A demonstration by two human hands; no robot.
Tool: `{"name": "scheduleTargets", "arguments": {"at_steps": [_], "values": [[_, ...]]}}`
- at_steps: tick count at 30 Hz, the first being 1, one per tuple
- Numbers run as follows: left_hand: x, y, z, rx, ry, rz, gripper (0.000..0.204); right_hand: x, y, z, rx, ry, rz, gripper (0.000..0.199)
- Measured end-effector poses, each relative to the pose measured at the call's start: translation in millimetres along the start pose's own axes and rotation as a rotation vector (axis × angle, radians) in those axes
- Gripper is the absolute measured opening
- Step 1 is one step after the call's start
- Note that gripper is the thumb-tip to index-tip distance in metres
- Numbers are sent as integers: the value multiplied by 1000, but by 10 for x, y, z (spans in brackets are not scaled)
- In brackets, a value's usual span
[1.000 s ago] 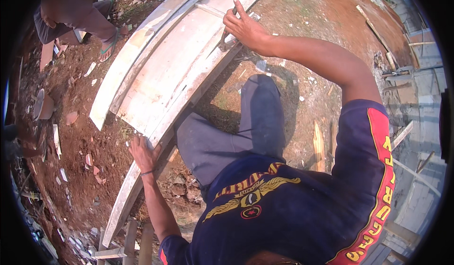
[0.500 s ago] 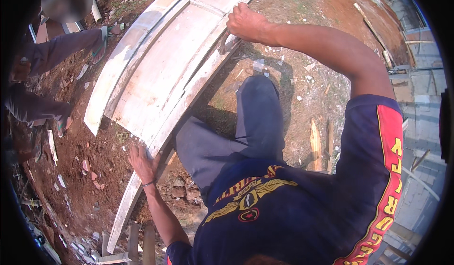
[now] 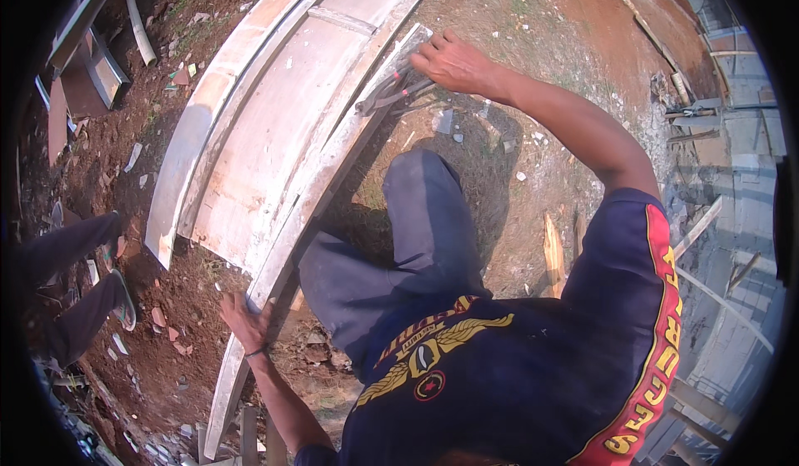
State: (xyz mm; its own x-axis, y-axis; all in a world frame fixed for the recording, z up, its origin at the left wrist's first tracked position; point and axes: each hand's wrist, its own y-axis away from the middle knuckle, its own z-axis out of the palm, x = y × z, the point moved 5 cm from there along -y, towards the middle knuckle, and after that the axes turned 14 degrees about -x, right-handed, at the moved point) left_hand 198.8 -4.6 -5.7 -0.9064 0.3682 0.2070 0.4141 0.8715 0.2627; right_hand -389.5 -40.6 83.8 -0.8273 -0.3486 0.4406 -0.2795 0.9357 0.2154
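A long, pale wooden plank [image 3: 312,187] lies slantwise along the near edge of a shallow wood-framed panel [image 3: 262,137]. My left hand [image 3: 245,324] is wrapped round the plank near its lower end. Close to the far end, my right hand [image 3: 454,62] is closed on a pair of pincers [image 3: 387,96] with reddish marks on the handles. The pincers' jaws lie over the plank's edge. My fingers hide the handle ends, and I cannot tell whether the jaws grip a nail.
My bent knee [image 3: 424,179] is beside the plank. At the left are another person's legs [image 3: 87,308] in dark trousers. Splintered wood [image 3: 553,254] and broken bits litter the reddish soil. Sheet scraps [image 3: 87,83] and a pale pipe [image 3: 140,21] lie at far left.
My right hand and the pincers have moved nearer me, uncovering the plank's far end. My left hand has shifted slightly downward. The other person has moved down the left side.
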Motion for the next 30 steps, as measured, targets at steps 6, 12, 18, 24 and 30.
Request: {"name": "scheduleTargets", "arguments": {"at_steps": [6, 12, 18, 24, 30], "values": [[3, 20, 40, 42, -20, 1, 69, -552, -86, -924, -84, 428, -42, 25], [49, 33, 30, 65, -16, 33, 68, -293, -159, -623, -124, 101, -67, 24], [-8, 45, -7, 81, 129, 110, 58, 102, -61, 456, -29, -231, -24, 18], [108, -249, -179, 113, 375, 96, 40, -81, 44, 61, -18, -96, 84, 19], [1142, -1234, -324, 162, 388, 351, 15, -248, -128, -359, -119, 122, 49, 20]]}}
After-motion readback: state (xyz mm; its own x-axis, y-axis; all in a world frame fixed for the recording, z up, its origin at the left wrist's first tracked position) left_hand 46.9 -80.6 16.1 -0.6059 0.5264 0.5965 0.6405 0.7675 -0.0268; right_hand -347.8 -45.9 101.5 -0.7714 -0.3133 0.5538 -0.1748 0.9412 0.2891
